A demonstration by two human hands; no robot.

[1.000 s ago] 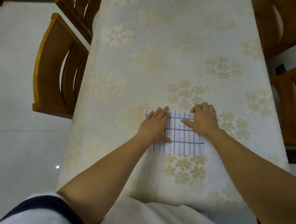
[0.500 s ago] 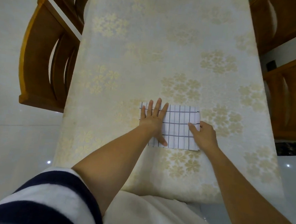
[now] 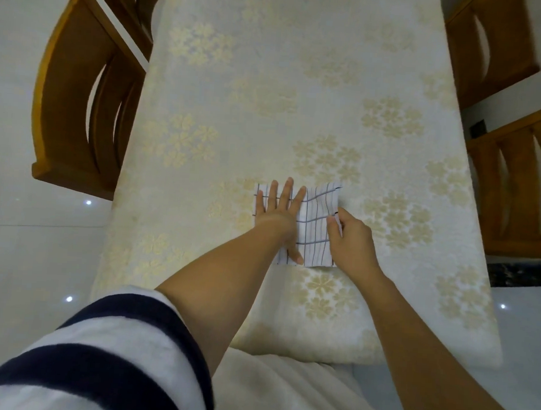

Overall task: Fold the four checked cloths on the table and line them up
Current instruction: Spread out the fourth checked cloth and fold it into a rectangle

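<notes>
A white checked cloth (image 3: pixel 317 217) with dark grid lines lies folded near the front of the table (image 3: pixel 270 78). My left hand (image 3: pixel 278 214) lies flat on its left half, fingers straight and pointing away from me. My right hand (image 3: pixel 349 238) pinches the cloth's right edge and lifts it off the table, so the right half curves upward. No other checked cloth is in view.
The table wears a cream cloth with pale gold flowers. Wooden chairs stand at the left (image 3: pixel 82 98) and at the right (image 3: pixel 518 175), with more at the far corners. The floor is glossy white tile.
My right hand has gone from resting at the cloth's right edge to pinching and raising it toward the left. The left hand has stayed flat on the cloth.
</notes>
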